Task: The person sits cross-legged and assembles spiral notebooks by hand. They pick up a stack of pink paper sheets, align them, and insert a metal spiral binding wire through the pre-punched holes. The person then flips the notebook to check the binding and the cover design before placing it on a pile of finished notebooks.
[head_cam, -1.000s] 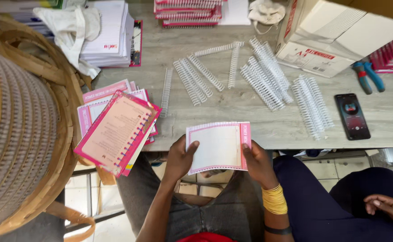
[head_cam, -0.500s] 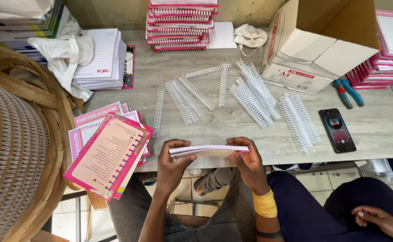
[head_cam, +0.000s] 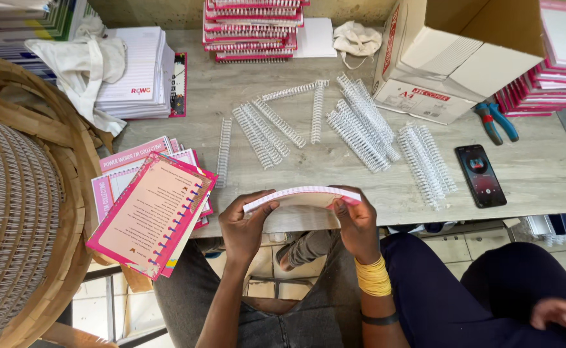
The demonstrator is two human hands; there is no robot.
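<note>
Punched page stack point(head_cam: 302, 195) held edge-up at bench point(head_cam: 541, 183) front edge, long axis left-right; left hand point(head_cam: 247, 225) pinching left end, right hand point(head_cam: 355, 222) pinching right end; wire combs point(head_cam: 260, 132) lie beyond, near.

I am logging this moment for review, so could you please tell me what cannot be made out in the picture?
Head view only:
- Stack of pages: seen edge-on, faces hidden; left hand and right hand cover its ends.
- Phone screen: too small.
- Cardboard box: top cut off, contents hidden.
- Woven basket: cut off at left.
</note>
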